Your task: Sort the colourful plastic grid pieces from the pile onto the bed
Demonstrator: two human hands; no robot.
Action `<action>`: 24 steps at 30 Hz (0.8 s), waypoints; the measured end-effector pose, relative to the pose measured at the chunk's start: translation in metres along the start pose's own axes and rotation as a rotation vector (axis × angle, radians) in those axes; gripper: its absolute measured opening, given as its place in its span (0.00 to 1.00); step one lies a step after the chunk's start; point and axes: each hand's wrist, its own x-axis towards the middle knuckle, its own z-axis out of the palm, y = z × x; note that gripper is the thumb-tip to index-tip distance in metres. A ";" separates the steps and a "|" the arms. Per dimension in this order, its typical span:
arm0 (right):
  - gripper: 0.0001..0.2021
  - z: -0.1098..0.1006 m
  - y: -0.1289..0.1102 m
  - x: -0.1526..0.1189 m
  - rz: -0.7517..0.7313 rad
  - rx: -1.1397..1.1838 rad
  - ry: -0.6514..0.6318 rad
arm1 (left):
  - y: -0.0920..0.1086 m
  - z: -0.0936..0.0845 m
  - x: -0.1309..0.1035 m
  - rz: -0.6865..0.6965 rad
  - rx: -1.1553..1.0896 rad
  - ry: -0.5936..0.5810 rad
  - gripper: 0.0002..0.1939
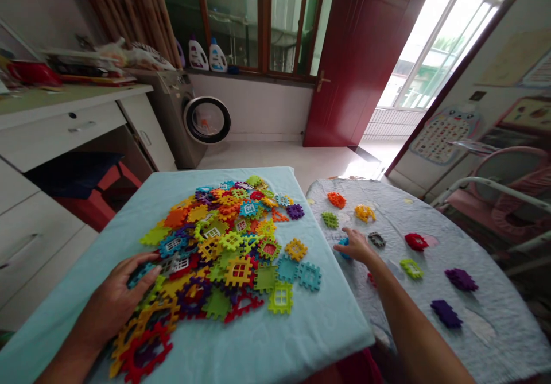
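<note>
A heap of colourful notched plastic pieces (pixel 232 240) covers much of the light-blue table (pixel 318 338). At the heap's left side, my left hand (pixel 118 292) has its thumb and fingers around a teal piece (pixel 140 274). My right hand (pixel 355 245) reaches over the round grey-blue table (pixel 486 321), its fingers on a blue piece (pixel 343 248). Small groups of pieces lie around it: green (pixel 329 218), orange (pixel 336 200), yellow (pixel 365 213), grey (pixel 377 239), red (pixel 416 242), lime (pixel 412 268) and purple (pixel 461 279). A red piece is partly hidden by my right forearm.
A desk (pixel 64 105) and a stool (pixel 86 183) stand at the left. Behind are a washing machine (pixel 172 114) with its round door open, detergent bottles (pixel 206 55) and a red door (pixel 361 51). A pink chair (pixel 508 183) stands at the right.
</note>
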 end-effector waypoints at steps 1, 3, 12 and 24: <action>0.35 0.006 -0.001 -0.007 -0.011 -0.043 -0.024 | -0.001 0.000 0.000 -0.001 0.000 -0.005 0.29; 0.32 0.014 -0.004 -0.016 -0.027 -0.119 -0.073 | -0.002 0.001 0.001 -0.002 0.000 -0.013 0.29; 0.25 0.015 -0.004 -0.024 -0.067 -0.138 -0.108 | -0.009 0.003 0.005 -0.001 -0.011 -0.044 0.29; 0.26 -0.006 0.025 0.032 -0.037 -0.127 -0.061 | -0.034 0.009 0.004 0.073 0.109 0.027 0.22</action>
